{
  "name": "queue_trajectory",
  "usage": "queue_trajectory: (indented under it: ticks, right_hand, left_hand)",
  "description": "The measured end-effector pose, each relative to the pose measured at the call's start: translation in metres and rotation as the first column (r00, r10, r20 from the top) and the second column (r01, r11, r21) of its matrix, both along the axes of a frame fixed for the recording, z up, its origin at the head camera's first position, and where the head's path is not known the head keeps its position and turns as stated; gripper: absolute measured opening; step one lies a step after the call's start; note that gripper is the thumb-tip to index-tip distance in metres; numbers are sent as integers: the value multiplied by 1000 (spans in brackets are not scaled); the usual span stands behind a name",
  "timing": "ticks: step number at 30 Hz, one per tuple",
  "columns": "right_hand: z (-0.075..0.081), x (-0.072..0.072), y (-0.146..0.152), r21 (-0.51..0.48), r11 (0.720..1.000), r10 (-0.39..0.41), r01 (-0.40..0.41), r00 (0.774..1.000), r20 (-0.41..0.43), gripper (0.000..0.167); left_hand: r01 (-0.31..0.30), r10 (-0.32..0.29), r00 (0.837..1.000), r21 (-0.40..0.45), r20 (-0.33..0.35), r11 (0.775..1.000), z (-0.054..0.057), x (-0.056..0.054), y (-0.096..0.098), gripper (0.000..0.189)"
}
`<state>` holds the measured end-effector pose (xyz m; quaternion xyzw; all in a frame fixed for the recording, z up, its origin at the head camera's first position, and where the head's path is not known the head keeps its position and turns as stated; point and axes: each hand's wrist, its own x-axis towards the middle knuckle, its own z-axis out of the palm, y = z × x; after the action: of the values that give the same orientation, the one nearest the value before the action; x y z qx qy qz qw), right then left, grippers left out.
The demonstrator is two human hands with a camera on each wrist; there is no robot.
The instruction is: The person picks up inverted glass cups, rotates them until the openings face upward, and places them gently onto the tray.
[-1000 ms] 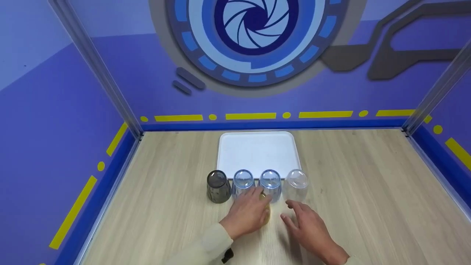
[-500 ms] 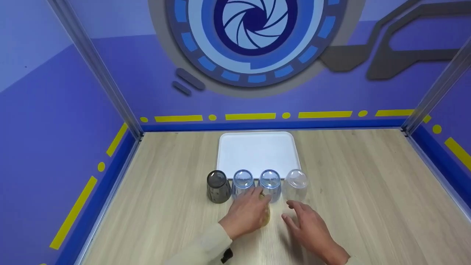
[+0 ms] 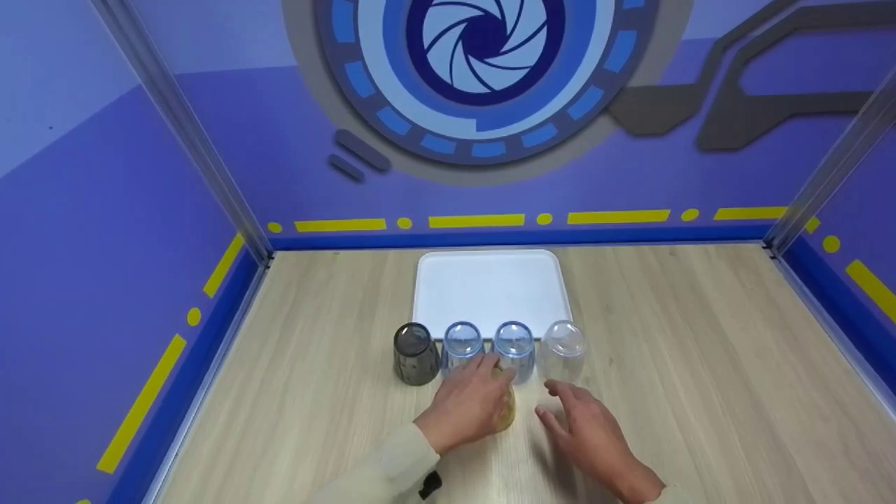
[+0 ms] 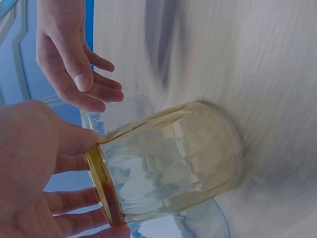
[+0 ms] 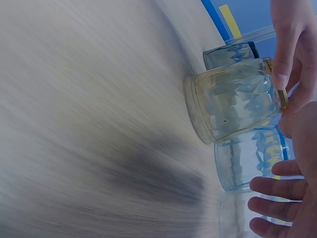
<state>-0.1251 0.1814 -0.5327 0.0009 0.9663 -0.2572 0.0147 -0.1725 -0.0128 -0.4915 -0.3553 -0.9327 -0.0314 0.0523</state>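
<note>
My left hand (image 3: pixel 467 399) grips an amber glass (image 3: pixel 505 413) by its base from above. This glass stands upside down, and the left wrist view shows the thumb and fingertips around the thick amber base (image 4: pixel 105 186). Much of it is covered by the hand in the head view. My right hand (image 3: pixel 588 434) hovers just to the right, fingers apart and relaxed, holding nothing. Behind the hands a row of upturned glasses runs from left to right: a dark grey glass (image 3: pixel 416 357), a blue glass (image 3: pixel 462 339), another blue glass (image 3: pixel 514 339) and a clear glass (image 3: pixel 563 346).
A white tray (image 3: pixel 490 290) lies flat directly behind the row of glasses. The wooden tabletop (image 3: pixel 700 350) extends to both sides. Blue printed panels (image 3: pixel 294 154) wall in the table at the back, left and right.
</note>
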Motion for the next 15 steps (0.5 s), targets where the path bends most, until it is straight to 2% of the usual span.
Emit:
queue_trajectory:
  ticks: [7,15]
  right_hand:
    - [0,2,0,0,1000,7,-7,1000,-27,43]
    - [0,2,1,-14,1000,15,-15,1000,-10,45]
  left_hand:
    - [-11,11,1000,13,19,1000,4,0,-2,30]
    - [-18,18,999,4,29,1000,8,1,-2,30]
